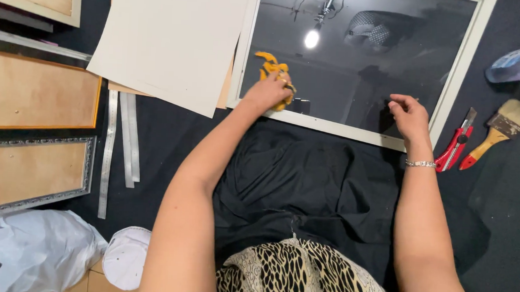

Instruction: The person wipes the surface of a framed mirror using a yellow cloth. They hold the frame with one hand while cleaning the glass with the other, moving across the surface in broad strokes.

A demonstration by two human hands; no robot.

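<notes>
While I look down from the head camera, I see the left hand (269, 92) closed around a yellow cloth (274, 70), pressed on the glass of a white picture frame (453, 85) that lies flat on the dark floor. My right hand (408, 115) rests on the glass near the lower frame edge, fingers curled and holding nothing. A red cutter (457, 144) and a paintbrush (501, 132) lie just right of the frame.

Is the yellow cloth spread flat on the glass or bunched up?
Bunched up: the yellow cloth sits crumpled under the left hand on the framed glass.
</notes>
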